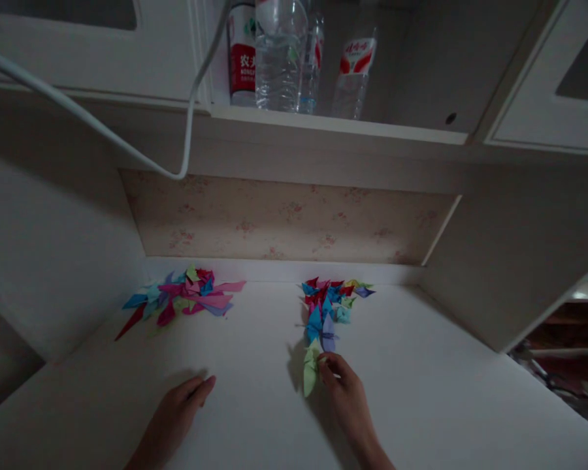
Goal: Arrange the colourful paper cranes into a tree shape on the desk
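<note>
Thumb and fingertips of my right hand [340, 385] pinch the edge of a pale green folded paper crane [310, 372] just above the white tabletop. Right behind it are a lavender paper crane [328, 333] and a blue one [314, 323], at the near end of a cluster of folded cranes in red, pink, blue, yellow and teal. My left hand [183, 401] hovers over the table at the left, its fingers curled in and the thumb laid along them, with nothing seen in it. Beyond it, against the back left, lies a looser heap of colourful paper cranes [191, 294].
A white cable [176, 175] hangs down in a loop at the upper left. Overhead, an open shelf [333, 125] holds several plastic bottles [279, 72]. Side panels [514, 254] and a flowered back wall [294, 219] enclose the white tabletop [255, 418].
</note>
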A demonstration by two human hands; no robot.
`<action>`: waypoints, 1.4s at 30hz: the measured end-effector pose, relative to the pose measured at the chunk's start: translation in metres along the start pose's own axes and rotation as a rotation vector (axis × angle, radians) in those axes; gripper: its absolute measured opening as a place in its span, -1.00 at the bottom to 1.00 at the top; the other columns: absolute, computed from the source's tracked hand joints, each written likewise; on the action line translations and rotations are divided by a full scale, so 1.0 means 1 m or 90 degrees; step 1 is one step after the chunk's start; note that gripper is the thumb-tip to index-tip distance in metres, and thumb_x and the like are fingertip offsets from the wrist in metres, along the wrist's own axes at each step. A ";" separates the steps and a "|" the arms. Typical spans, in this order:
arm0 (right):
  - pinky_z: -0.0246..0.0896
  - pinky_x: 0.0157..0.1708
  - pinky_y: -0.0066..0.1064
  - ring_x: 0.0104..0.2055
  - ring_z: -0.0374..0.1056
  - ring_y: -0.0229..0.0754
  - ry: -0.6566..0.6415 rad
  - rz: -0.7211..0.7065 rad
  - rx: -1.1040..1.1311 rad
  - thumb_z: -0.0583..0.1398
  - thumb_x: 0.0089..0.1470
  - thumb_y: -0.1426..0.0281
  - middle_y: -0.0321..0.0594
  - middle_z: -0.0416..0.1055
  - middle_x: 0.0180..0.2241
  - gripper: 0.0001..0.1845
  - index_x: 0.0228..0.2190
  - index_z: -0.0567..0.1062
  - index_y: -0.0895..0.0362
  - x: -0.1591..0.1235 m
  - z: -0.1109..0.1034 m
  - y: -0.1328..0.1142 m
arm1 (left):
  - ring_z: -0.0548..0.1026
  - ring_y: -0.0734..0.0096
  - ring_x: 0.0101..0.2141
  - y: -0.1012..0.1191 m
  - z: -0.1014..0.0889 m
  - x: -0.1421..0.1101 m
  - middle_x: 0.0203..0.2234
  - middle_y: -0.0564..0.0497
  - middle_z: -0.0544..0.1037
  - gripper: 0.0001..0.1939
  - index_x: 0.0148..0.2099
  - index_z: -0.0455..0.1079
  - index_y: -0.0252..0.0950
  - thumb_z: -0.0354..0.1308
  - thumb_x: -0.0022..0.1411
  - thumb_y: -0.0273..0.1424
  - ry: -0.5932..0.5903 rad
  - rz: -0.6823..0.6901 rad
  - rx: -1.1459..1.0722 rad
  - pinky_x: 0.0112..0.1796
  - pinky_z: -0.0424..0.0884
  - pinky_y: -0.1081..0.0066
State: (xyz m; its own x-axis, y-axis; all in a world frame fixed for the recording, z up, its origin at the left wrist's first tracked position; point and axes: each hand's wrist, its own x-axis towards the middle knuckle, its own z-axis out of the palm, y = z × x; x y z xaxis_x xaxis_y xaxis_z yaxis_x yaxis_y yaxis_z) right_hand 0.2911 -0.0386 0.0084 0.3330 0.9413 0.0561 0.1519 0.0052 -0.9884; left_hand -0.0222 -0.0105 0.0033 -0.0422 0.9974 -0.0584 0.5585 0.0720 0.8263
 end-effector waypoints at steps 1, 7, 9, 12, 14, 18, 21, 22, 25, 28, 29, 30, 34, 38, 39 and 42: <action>0.26 -0.35 -0.36 -0.29 0.41 -0.04 0.006 0.005 -0.001 0.19 -0.04 0.04 -0.16 0.52 -0.36 -0.61 -0.35 0.53 0.10 0.000 0.001 0.001 | 0.19 0.42 -0.56 0.000 0.000 -0.001 -0.67 0.18 0.11 -0.51 -0.59 0.05 -0.20 -0.01 0.07 0.08 -0.002 0.005 -0.003 -0.46 0.12 0.46; 0.27 -0.31 -0.23 -0.32 0.42 0.01 0.013 0.007 0.009 0.22 -0.06 0.06 -0.13 0.51 -0.37 -0.63 -0.35 0.53 0.09 -0.003 0.010 0.008 | 0.17 0.43 -0.56 0.001 0.000 -0.002 -0.67 0.19 0.11 -0.52 -0.60 0.07 -0.21 -0.01 0.09 0.05 -0.012 0.028 -0.038 -0.47 0.11 0.46; 0.28 -0.33 -0.19 -0.32 0.42 0.03 0.029 -0.001 -0.003 0.21 -0.05 0.06 -0.12 0.50 -0.37 -0.66 -0.36 0.53 0.06 -0.004 0.011 0.009 | 0.16 0.44 -0.57 0.000 -0.001 -0.002 -0.68 0.19 0.10 -0.53 -0.60 0.07 -0.21 -0.01 0.10 0.04 -0.017 0.033 -0.044 -0.48 0.10 0.46; 0.28 -0.32 -0.15 -0.33 0.42 0.04 0.036 -0.007 -0.022 0.18 -0.02 0.09 -0.12 0.50 -0.36 -0.68 -0.34 0.52 0.04 -0.005 0.012 0.007 | 0.15 0.45 -0.57 -0.001 -0.001 -0.002 -0.68 0.20 0.10 -0.53 -0.59 0.09 -0.22 -0.02 0.12 0.03 -0.028 0.038 -0.054 -0.49 0.08 0.46; 0.27 -0.29 -0.13 -0.32 0.42 0.04 0.042 -0.009 -0.023 0.17 -0.01 0.12 -0.12 0.51 -0.35 -0.69 -0.33 0.52 0.06 -0.005 0.013 0.007 | 0.16 0.45 -0.57 -0.001 -0.002 -0.002 -0.67 0.19 0.11 -0.53 -0.59 0.10 -0.22 -0.01 0.12 0.04 -0.031 0.044 -0.066 -0.48 0.09 0.46; 0.26 -0.31 -0.15 -0.33 0.40 0.03 0.059 -0.022 -0.007 0.19 -0.02 0.14 -0.14 0.51 -0.38 -0.72 -0.35 0.52 0.07 -0.005 0.014 0.009 | 0.16 0.45 -0.57 0.003 -0.002 -0.003 -0.67 0.19 0.11 -0.49 -0.59 0.09 -0.22 -0.02 0.08 0.10 -0.041 0.036 -0.071 -0.49 0.09 0.47; 0.23 -0.36 -0.19 -0.35 0.39 0.01 0.058 -0.021 -0.008 0.19 -0.01 0.15 -0.16 0.50 -0.40 -0.74 -0.36 0.52 0.06 -0.005 0.014 0.012 | 0.14 0.45 -0.58 0.006 -0.004 -0.004 -0.68 0.20 0.09 -0.49 -0.59 0.07 -0.21 -0.04 0.08 0.10 -0.047 0.029 -0.059 -0.49 0.08 0.47; 0.23 -0.36 -0.19 -0.35 0.39 0.00 0.059 -0.018 -0.013 0.19 -0.01 0.16 -0.16 0.50 -0.40 -0.76 -0.36 0.52 0.05 -0.004 0.014 0.012 | 0.14 0.45 -0.58 0.007 -0.004 -0.004 -0.68 0.20 0.09 -0.50 -0.59 0.07 -0.21 -0.03 0.09 0.09 -0.045 0.030 -0.057 -0.49 0.08 0.47; 0.23 -0.34 -0.20 -0.34 0.39 0.00 0.061 -0.019 -0.030 0.17 0.01 0.19 -0.18 0.50 -0.39 -0.78 -0.36 0.51 0.04 -0.004 0.014 0.012 | 0.14 0.45 -0.58 0.007 -0.005 -0.004 -0.67 0.19 0.10 -0.53 -0.59 0.08 -0.21 -0.02 0.10 0.05 -0.040 0.040 -0.060 -0.48 0.08 0.47; 0.24 -0.35 -0.21 -0.36 0.39 -0.02 0.065 -0.017 -0.037 0.15 0.02 0.20 -0.19 0.50 -0.42 -0.79 -0.37 0.51 0.03 -0.003 0.014 0.011 | 0.16 0.45 -0.56 0.003 -0.005 -0.003 -0.66 0.19 0.10 -0.53 -0.58 0.08 -0.21 -0.02 0.12 0.05 -0.051 0.045 -0.065 -0.48 0.08 0.48; 0.24 -0.37 -0.22 -0.38 0.39 -0.03 0.068 -0.012 -0.037 0.15 0.02 0.20 -0.20 0.49 -0.43 -0.78 -0.37 0.51 0.04 -0.003 0.013 0.012 | 0.16 0.45 -0.55 0.001 -0.004 -0.003 -0.65 0.19 0.11 -0.53 -0.57 0.08 -0.21 -0.02 0.12 0.05 -0.055 0.046 -0.064 -0.47 0.09 0.48; 0.24 -0.39 -0.23 -0.40 0.39 -0.05 0.071 -0.006 -0.038 0.15 0.02 0.19 -0.20 0.49 -0.44 -0.77 -0.36 0.51 0.04 -0.002 0.013 0.013 | 0.17 0.45 -0.55 0.000 -0.004 -0.002 -0.65 0.19 0.11 -0.53 -0.57 0.09 -0.22 -0.02 0.13 0.05 -0.059 0.045 -0.062 -0.47 0.09 0.48; 0.19 -0.46 -0.31 -0.47 0.35 -0.11 0.087 0.005 -0.030 0.16 0.01 0.18 -0.21 0.49 -0.47 -0.73 -0.32 0.51 0.07 -0.001 0.010 0.018 | 0.15 0.45 -0.56 -0.005 -0.003 0.001 -0.66 0.20 0.07 -0.52 -0.57 0.08 -0.21 -0.03 0.14 0.05 -0.067 0.046 -0.050 -0.48 0.07 0.48; 0.08 -0.57 -0.40 -0.57 0.26 -0.20 0.090 0.012 -0.016 0.17 0.00 0.17 -0.25 0.42 -0.56 -0.71 -0.32 0.51 0.10 -0.002 0.009 0.018 | 0.19 0.45 -0.55 -0.005 -0.005 0.001 -0.66 0.19 0.14 -0.53 -0.58 0.09 -0.22 0.00 0.13 0.03 -0.043 0.048 -0.051 -0.45 0.11 0.48; 0.05 -0.59 -0.41 -0.60 0.23 -0.23 0.088 0.016 -0.017 0.17 0.00 0.16 -0.27 0.39 -0.59 -0.70 -0.31 0.51 0.11 -0.003 0.008 0.017 | 0.19 0.45 -0.55 -0.004 -0.005 0.001 -0.66 0.19 0.14 -0.54 -0.58 0.10 -0.22 0.00 0.13 0.02 -0.037 0.048 -0.053 -0.45 0.11 0.48; -0.04 -0.64 -0.45 -0.66 0.14 -0.27 0.076 0.028 -0.032 0.15 0.02 0.16 -0.34 0.28 -0.70 -0.68 -0.29 0.50 0.13 -0.004 0.008 0.015 | 0.16 0.46 -0.57 -0.004 -0.005 0.000 -0.67 0.19 0.11 -0.53 -0.58 0.09 -0.22 0.01 0.12 0.03 -0.037 0.037 -0.055 -0.48 0.10 0.48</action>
State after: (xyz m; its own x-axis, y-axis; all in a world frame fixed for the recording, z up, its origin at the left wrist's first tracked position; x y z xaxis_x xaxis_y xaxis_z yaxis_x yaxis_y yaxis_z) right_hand 0.2850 -0.0397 -0.0078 0.4482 0.8933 0.0329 0.1803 -0.0543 -0.9821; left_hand -0.0289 -0.0106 0.0032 0.0384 0.9985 -0.0391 0.4851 0.0156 0.8743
